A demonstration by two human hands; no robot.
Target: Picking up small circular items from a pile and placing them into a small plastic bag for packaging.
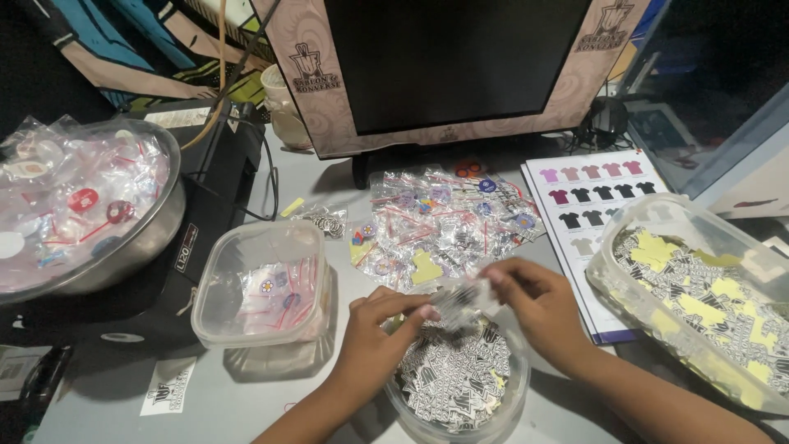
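We are working at a cluttered grey desk, both hands pinching one small clear packet over a sticker-filled round tub.

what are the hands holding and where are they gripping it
Both hands hold one small clear plastic packet above the round bowl of stickers. The left hand pinches its left end, the right hand its right end, with the fingers. Motion blur hides its contents.

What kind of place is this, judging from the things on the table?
Probably a small packing desk for badges and stickers, perhaps at home. A metal bowl holds bagged badges, a clear tub holds stickers, and both hands, the left hand and right hand, hold a small clear bag before a monitor.
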